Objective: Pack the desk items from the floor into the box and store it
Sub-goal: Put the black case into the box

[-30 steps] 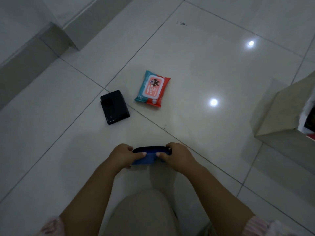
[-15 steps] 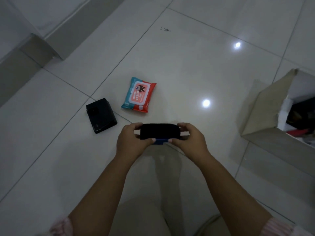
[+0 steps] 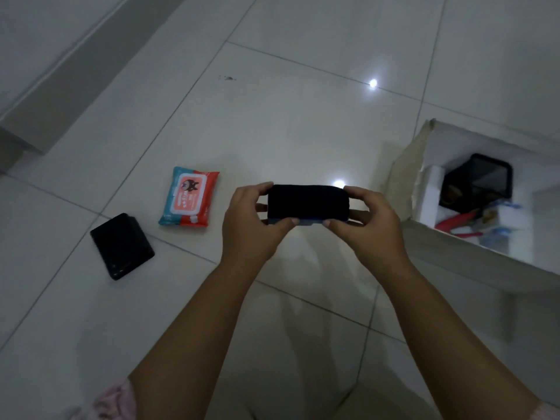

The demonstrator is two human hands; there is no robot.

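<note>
Since the earlier frame the box [image 3: 472, 259] has come further into view at right. The eraser [image 3: 307, 205] is raised nearer it, left hand [image 3: 248, 228] and right hand [image 3: 366, 225] clamped on its ends. It looks light, soft-faced; end grips suit.

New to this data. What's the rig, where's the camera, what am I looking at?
There is no robot: a person works with bare hands, and the one camera sits on their head, looking forward and down at a tiled floor. The left hand and right hand together hold a dark oblong case with a blue edge by its ends, above the floor. Lying on the floor to the left are a red and teal wet wipes pack and a flat black wallet-like item. At right stands an open cardboard box, already holding a black container and some red and blue items too small to name.
</note>
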